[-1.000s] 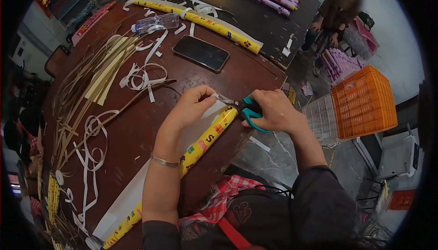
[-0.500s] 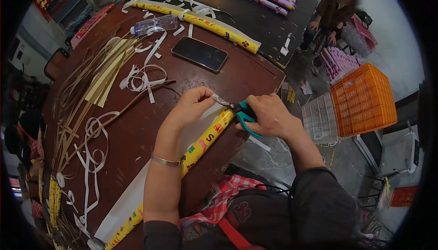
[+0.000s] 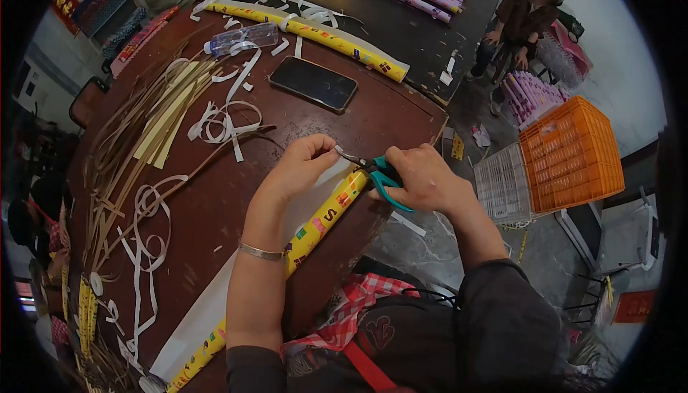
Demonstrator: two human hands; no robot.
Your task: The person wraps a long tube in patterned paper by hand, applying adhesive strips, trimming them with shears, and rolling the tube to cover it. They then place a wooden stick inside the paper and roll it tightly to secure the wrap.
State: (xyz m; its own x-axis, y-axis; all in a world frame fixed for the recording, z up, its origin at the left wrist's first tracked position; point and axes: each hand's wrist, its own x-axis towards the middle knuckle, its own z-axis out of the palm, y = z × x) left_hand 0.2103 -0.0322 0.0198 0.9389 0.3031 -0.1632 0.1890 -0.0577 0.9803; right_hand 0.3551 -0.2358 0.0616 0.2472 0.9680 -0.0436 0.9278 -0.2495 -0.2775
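Observation:
My right hand (image 3: 424, 181) grips a pair of scissors (image 3: 385, 186) with teal handles. Their dark blades point left across the upper end of a yellow patterned paper roll (image 3: 326, 217). My left hand (image 3: 308, 162) pinches a small piece of white strip (image 3: 339, 150) right at the blade tips. The roll lies slanting along the table edge, with its white inner side showing on the left. My left forearm passes over the roll and hides part of it.
On the brown table (image 3: 215, 228) lie a phone (image 3: 313, 83), a plastic bottle (image 3: 244, 38), brown strips (image 3: 129, 156) and curled white strips (image 3: 228, 122). Another yellow roll (image 3: 322, 36) lies behind. Orange crate (image 3: 573, 153) stands right; a person (image 3: 519, 24) sits beyond.
The scissor handles have come slightly closer together. Less of the white strip shows between my left fingertips and the blades. Both hands stay nearly in place.

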